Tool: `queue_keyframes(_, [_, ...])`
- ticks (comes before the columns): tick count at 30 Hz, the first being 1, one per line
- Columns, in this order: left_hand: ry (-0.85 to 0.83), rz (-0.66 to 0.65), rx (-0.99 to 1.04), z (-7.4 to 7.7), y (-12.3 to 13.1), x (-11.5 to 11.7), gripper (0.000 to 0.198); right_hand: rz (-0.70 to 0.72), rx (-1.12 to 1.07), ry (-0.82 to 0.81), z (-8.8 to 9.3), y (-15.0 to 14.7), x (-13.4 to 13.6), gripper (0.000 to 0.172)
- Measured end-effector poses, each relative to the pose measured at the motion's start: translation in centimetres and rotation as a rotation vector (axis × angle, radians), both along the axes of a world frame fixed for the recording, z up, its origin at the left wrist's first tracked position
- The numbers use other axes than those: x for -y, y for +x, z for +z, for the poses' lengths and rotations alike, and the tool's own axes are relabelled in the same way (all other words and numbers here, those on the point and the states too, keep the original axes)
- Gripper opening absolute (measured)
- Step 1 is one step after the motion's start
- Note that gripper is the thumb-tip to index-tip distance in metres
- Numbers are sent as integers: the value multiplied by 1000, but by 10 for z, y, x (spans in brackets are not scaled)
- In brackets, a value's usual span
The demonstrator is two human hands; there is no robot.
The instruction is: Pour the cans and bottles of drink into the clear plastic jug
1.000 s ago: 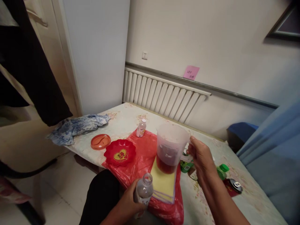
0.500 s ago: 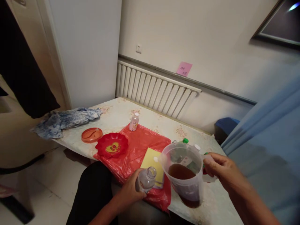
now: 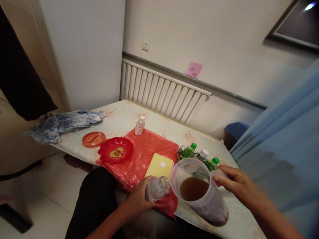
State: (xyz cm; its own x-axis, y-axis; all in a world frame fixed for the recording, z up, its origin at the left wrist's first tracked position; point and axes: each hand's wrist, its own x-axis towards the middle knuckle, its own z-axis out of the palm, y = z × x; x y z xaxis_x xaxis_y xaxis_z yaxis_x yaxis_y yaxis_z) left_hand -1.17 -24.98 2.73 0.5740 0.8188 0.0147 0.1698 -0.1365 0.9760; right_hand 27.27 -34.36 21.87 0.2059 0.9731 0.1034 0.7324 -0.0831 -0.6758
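My left hand is wrapped around a small clear bottle with no cap, its mouth tipped to the right. My right hand grips the handle of a translucent plastic pitcher. Brown liquid lies inside the pitcher, which leans toward the bottle. The pitcher's spout is right beside the bottle's mouth; no stream shows between them. Under the bottle lie a yellow booklet with a white cap on it and a red plastic sheet.
A red scalloped plate, an orange dish, a capped small bottle and a blue patterned cloth are on the table. Several bottles, some with green caps, stand behind the pitcher. A blue curtain hangs at right.
The pitcher has tilted further toward the left, its spout now close to the bottle's mouth. The bottle leans more to the right. More of the bottles behind the pitcher shows.
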Motion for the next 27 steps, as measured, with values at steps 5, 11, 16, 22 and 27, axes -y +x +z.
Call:
queue_keyframes(5, [7, -11, 2, -7, 3, 1, 75, 29, 46, -13, 6, -2, 0, 41])
queue_keyframes(11, [44, -21, 11, -15, 5, -2, 77, 74, 137, -11, 13, -10, -3, 43])
queue_keyframes(16, [51, -34, 2, -14, 4, -1, 77, 95, 202, -35, 18, -13, -5, 45])
queue_keyframes(22, [88, -46, -97, -15, 5, -1, 78, 171, 301, -105, 22, -15, -4, 46])
queue_keyframes(27, [105, -57, -119, -15, 5, -1, 81, 189, 336, -112, 19, -12, -7, 48])
